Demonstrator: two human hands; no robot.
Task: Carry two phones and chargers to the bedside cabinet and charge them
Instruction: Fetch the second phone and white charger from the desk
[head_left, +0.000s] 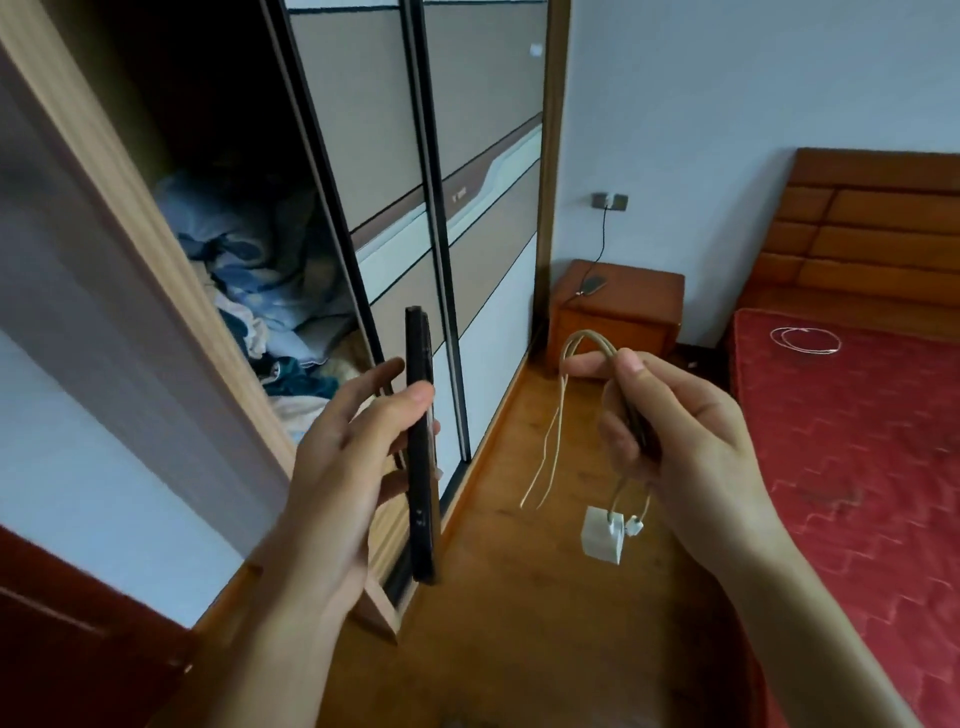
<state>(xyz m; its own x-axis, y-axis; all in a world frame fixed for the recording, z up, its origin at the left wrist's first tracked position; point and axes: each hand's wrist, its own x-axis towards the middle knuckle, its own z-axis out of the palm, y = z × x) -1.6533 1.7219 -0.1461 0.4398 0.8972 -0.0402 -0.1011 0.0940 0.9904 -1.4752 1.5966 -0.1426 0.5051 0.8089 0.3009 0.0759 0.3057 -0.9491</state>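
My left hand (343, 457) grips a dark phone (420, 447) held upright, edge toward me. My right hand (675, 431) pinches a bundled beige charging cable (556, 431) whose loose ends dangle down. A white charger plug (604, 535) hangs below that hand on the cable. The orange-brown bedside cabinet (639, 306) stands ahead in the corner. On its top lies another phone (594, 284), joined by a dark cable (602, 234) to a wall socket (611, 200).
A wardrobe with sliding doors (467, 208) fills the left; its open section holds crumpled bedding (249, 270). A bed with a red mattress (857, 457) and brown headboard (872, 218) lies on the right, a white cable coil (805, 340) on it. Wooden floor (519, 623) runs between them.
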